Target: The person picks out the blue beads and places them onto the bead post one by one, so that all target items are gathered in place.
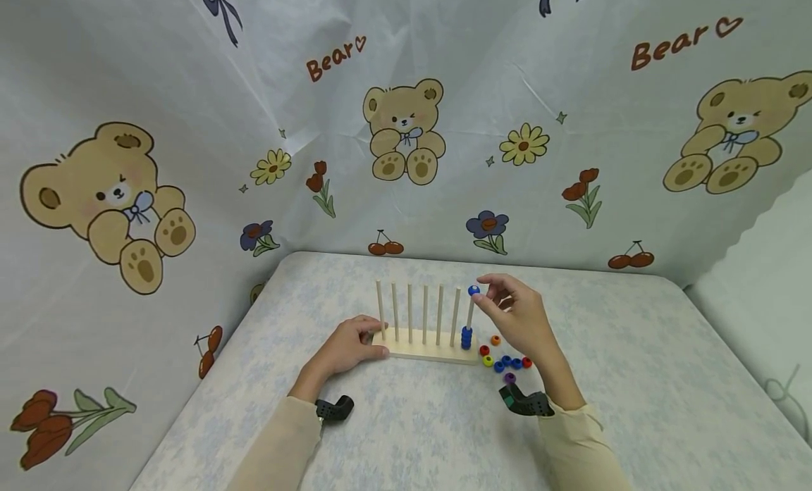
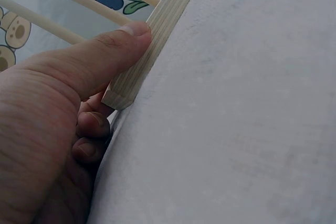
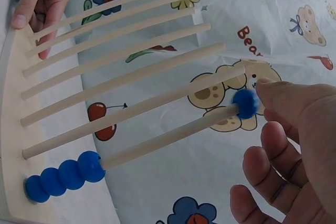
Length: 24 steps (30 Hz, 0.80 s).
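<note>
A pale wooden base [image 1: 425,348] carries a row of upright pegs. My left hand [image 1: 352,344] grips its left end; in the left wrist view the thumb of the left hand [image 2: 68,93] lies along the base's edge [image 2: 157,40]. Several blue beads [image 1: 466,338] are stacked low on the rightmost peg, seen also as blue beads [image 3: 71,174] in the right wrist view. At that peg's top, my right hand [image 1: 517,313] pinches a blue bead [image 1: 474,290]. The right wrist view shows this blue bead [image 3: 245,103] around the peg tip, beside the thumb and finger of the right hand [image 3: 299,140].
Loose beads lie right of the base: an orange bead [image 1: 495,340], a yellow bead [image 1: 488,361], a purple bead [image 1: 510,378], plus red and several blue ones. A printed cloth [image 1: 406,216] hangs behind the table [image 1: 406,427].
</note>
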Motion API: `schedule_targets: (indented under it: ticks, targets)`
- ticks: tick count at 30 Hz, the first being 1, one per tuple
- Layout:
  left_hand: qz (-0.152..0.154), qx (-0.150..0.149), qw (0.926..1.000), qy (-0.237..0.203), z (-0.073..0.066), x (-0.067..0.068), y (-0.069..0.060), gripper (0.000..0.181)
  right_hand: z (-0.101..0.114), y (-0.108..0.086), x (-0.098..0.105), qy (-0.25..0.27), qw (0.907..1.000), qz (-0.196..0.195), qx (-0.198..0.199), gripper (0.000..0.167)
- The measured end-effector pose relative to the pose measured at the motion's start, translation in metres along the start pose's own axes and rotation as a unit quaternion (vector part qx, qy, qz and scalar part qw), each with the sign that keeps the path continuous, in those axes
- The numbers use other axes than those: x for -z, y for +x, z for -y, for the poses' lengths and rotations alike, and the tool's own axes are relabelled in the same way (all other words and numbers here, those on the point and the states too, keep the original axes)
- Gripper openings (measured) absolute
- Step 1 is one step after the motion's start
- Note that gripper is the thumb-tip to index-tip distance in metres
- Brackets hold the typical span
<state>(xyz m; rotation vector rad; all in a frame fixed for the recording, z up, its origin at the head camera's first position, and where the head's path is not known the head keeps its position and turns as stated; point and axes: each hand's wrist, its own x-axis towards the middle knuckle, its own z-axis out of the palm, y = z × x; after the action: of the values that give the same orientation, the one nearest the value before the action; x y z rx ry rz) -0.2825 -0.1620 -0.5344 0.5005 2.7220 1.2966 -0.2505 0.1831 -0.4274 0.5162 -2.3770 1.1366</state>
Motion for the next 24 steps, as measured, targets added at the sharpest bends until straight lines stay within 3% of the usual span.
schedule_targets:
  ticks: [24]
  targets:
    - [-0.002, -0.005, 1.0, -0.008, 0.002, 0.0, 0.001, 0.052, 0.001, 0.0, 0.018, -0.004, 1.0, 0.002, -0.003, 0.024]
